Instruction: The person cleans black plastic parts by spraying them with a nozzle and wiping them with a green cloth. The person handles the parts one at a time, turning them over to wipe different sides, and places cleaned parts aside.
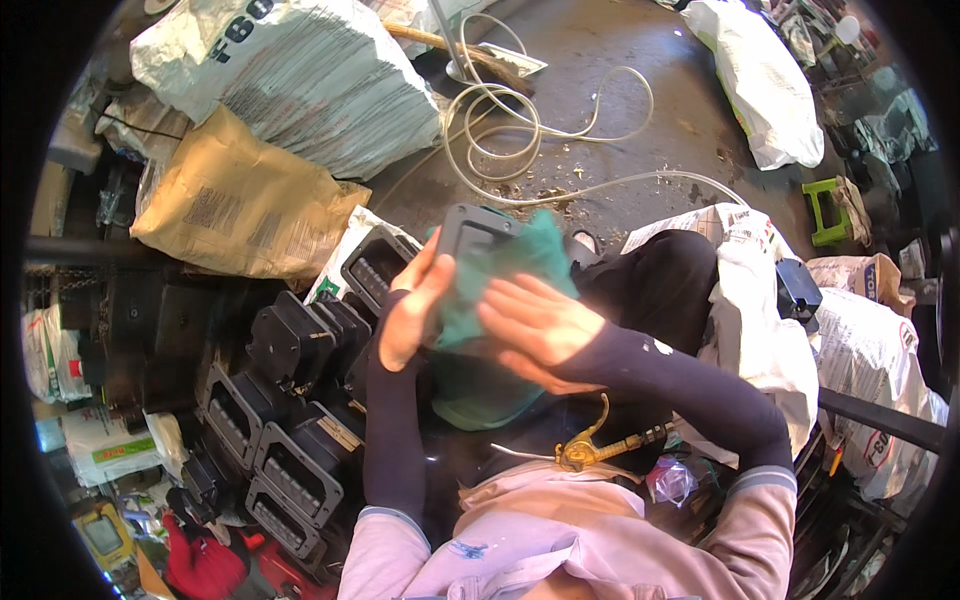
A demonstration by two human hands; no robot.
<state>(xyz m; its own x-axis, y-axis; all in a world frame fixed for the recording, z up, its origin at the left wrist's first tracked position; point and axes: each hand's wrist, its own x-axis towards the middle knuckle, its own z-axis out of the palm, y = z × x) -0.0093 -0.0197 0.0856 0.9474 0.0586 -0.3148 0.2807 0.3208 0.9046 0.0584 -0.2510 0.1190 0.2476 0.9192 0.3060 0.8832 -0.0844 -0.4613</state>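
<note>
My left hand (415, 300) grips the left side of a dark grey rectangular plastic housing (463, 228) with a raised rim, held tilted above my lap. A thin green cloth (545, 250) lies over much of the housing and hides its lower part. Over the cloth, my right hand (535, 325) presses with long, slightly blurred fingers; the cloth appears held under them against the housing. More green material (490, 395) hangs below both hands. Similar black housings with ribbed insides (290, 475) are stacked to my left, next to smaller black boxes (290, 335).
A brown paper sack (245, 200) and a large white sack (290, 80) stand at far left. Clear hose (535, 130) coils on the floor near a broom (490, 65). White sacks (760, 330) and a black part (797, 290) lie at right. A yellow hooked tool (590, 445) rests near my waist.
</note>
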